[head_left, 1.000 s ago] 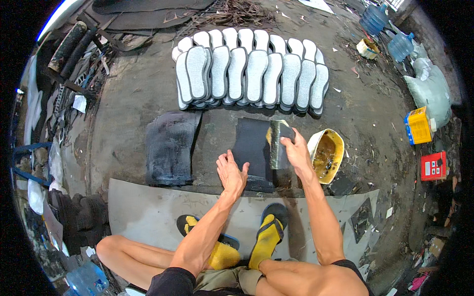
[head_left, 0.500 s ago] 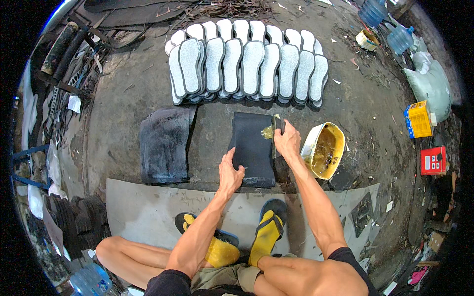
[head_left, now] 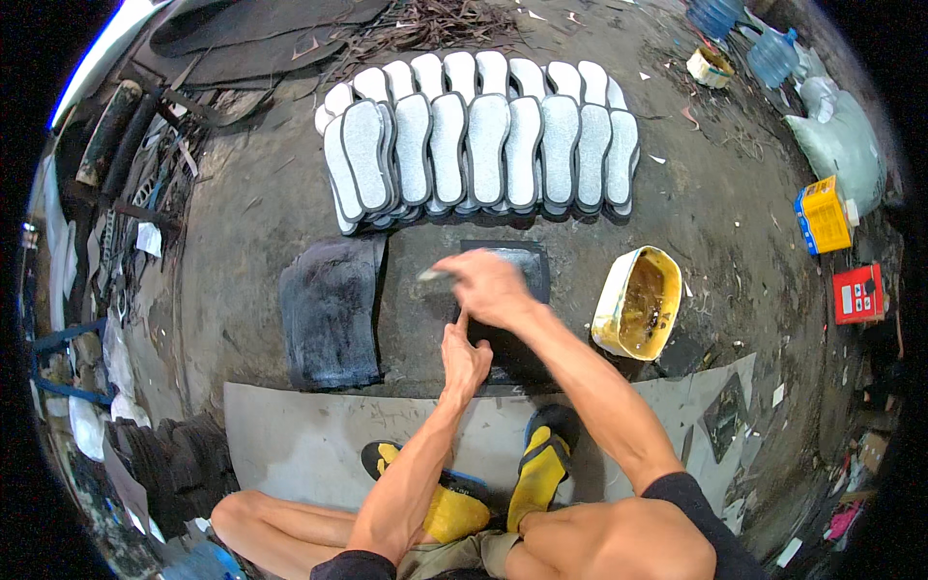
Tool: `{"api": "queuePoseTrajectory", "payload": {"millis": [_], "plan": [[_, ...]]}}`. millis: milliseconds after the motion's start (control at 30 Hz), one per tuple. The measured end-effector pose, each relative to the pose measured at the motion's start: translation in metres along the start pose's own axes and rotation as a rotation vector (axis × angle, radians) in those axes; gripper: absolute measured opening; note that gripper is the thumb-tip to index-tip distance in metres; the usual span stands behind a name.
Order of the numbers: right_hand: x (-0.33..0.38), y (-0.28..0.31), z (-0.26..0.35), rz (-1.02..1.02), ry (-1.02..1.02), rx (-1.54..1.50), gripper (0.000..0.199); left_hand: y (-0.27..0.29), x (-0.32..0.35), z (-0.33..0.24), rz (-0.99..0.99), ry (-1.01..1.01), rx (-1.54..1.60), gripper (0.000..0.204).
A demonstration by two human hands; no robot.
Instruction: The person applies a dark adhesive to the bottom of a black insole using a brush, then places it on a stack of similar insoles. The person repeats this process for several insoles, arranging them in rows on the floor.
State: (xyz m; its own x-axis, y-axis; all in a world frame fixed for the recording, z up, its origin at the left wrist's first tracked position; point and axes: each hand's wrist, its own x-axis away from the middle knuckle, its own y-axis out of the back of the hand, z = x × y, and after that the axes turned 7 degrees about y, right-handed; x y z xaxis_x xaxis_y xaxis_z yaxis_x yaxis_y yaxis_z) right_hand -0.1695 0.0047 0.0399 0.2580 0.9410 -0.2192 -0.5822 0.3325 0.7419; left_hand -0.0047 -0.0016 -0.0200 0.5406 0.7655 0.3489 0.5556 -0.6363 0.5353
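Observation:
A black rubber sheet (head_left: 522, 266) lies flat on the ground in front of me. My right hand (head_left: 488, 287) is over its left part, closed on a brush (head_left: 435, 275) whose tip sticks out to the left. My left hand (head_left: 464, 353) presses fingers on the sheet's near edge. A yellowish glue tub (head_left: 638, 302) stands just right of the sheet. Another dark sheet (head_left: 331, 311) lies to the left.
Several white shoe soles (head_left: 483, 135) with black rims lie in overlapping rows beyond the sheets. A grey board (head_left: 309, 435) lies under my feet in yellow sandals (head_left: 536, 464). Blue water bottles (head_left: 744, 39), a yellow box (head_left: 822, 213) and a red box (head_left: 855, 295) sit at the right.
My right hand has swept the brush leftward across the black sheet, from near the glue tub to the sheet's left side. My left hand stays on the near edge.

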Motion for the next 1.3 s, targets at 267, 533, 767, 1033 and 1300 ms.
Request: {"api": "queuePoseTrajectory", "payload": {"millis": [267,533,767,1033,1300], "plan": [[0.023,0.012,-0.029,0.162,-0.035,0.357,0.040,0.016,0.040,0.018,0.150,0.373,0.488,0.045],[0.021,0.061,-0.068,0.121,0.058,0.455,0.036,0.035,0.043,0.020,0.185,0.334,0.708,0.048],[0.114,0.056,-0.057,0.196,-0.117,0.225,0.039,0.024,0.039,0.026,0.111,0.277,0.636,0.046],[0.026,0.058,-0.118,0.184,-0.073,0.315,0.034,0.005,0.018,0.013,-0.005,0.126,0.365,0.049],[0.168,0.037,0.000,0.089,0.212,0.229,0.034,0.021,0.033,0.030,0.097,0.050,0.189,0.062]]}}
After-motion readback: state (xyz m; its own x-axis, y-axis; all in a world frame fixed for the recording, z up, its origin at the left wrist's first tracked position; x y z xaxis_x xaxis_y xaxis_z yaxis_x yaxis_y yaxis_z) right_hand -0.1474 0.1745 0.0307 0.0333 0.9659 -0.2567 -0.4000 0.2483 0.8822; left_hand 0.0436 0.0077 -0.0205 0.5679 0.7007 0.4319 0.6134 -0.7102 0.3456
